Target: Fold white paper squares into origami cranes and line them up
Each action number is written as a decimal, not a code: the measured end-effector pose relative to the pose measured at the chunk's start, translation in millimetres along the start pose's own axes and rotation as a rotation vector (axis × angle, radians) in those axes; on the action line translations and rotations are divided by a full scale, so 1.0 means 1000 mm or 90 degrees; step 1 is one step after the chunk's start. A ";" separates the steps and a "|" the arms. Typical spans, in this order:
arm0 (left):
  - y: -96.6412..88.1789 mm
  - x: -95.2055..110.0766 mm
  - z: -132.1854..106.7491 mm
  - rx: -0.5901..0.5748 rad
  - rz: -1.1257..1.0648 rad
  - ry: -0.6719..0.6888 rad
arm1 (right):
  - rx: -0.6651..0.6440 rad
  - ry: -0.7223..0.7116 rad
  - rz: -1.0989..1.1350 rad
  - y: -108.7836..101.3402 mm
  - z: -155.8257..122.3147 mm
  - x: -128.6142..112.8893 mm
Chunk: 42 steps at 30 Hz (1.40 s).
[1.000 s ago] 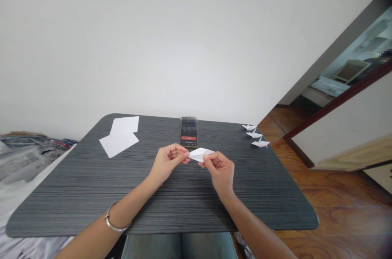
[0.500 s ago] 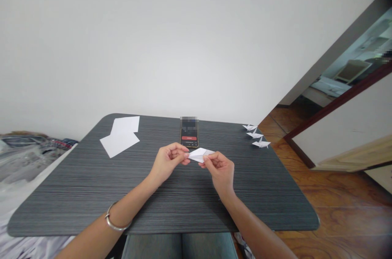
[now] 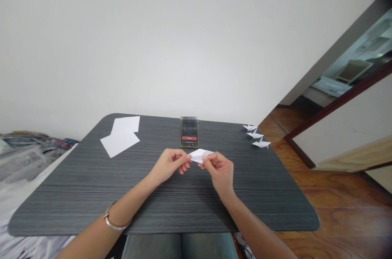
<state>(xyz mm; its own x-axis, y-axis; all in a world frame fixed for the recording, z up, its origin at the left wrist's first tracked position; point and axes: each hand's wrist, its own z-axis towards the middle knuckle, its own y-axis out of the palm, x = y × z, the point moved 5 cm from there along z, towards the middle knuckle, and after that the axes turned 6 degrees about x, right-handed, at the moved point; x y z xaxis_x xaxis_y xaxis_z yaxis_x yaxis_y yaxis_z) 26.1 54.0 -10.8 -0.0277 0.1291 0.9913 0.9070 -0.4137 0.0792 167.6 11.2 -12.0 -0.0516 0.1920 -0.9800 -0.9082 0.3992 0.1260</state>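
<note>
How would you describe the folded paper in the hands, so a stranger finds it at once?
Start at the dark table. Near its middle, before the phone, the left hand and right hand pinch a white folded paper. Unlike the flat sheets and the paper figures, it alone is held.

This was a room in a home, not a workplace. A dark wood-grain bench [image 3: 92, 193] stood against a bare white wall [image 3: 153, 47] on a polished wooden floor [image 3: 337, 193]. At the left edge lay a heap of clothes and bedding [image 3: 24, 157]. At the right, a dark-framed doorway [image 3: 337, 103] opened onto another room with pale household furniture [image 3: 352, 70]. A phone [image 3: 189, 134], loose white paper sheets [image 3: 121, 138] and three small paper cranes [image 3: 255, 134] lay on the bench, pastime things rather than trade tools.
</note>
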 end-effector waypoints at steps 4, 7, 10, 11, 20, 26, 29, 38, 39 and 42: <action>0.000 0.001 -0.001 -0.002 0.003 0.009 | 0.005 0.000 -0.007 0.000 0.000 -0.002; 0.001 0.002 -0.001 -0.001 0.002 0.018 | 0.014 0.007 -0.002 -0.001 0.001 -0.002; 0.001 0.004 -0.002 -0.002 0.003 0.024 | 0.013 0.008 0.006 0.000 0.001 -0.002; 0.001 0.004 -0.002 -0.002 0.005 0.026 | 0.012 0.009 0.009 0.000 0.001 -0.002; 0.001 0.001 -0.002 -0.005 -0.012 0.018 | -0.010 0.027 0.008 -0.001 0.001 -0.001; -0.003 0.007 -0.001 0.032 -0.034 0.067 | -0.049 0.038 -0.012 0.001 0.000 0.001; -0.002 0.006 0.000 0.001 -0.027 0.041 | -0.071 0.047 -0.017 0.001 0.000 0.003; -0.004 0.005 0.000 -0.006 0.010 0.013 | -0.120 0.079 -0.010 0.002 0.001 0.007; -0.004 0.005 0.000 -0.004 0.021 0.021 | -0.125 0.081 -0.008 0.002 0.001 0.007; -0.005 0.007 0.000 0.004 0.043 0.038 | -0.140 0.093 0.006 0.003 0.001 0.009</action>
<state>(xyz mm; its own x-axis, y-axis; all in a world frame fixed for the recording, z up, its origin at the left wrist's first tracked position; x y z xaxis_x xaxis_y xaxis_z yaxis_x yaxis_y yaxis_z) 21.6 57.1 -4.4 0.0090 0.0463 0.9989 0.9099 -0.4147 0.0111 164.8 14.6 -19.8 -0.1062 0.0566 -0.9927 -0.9749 0.1907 0.1151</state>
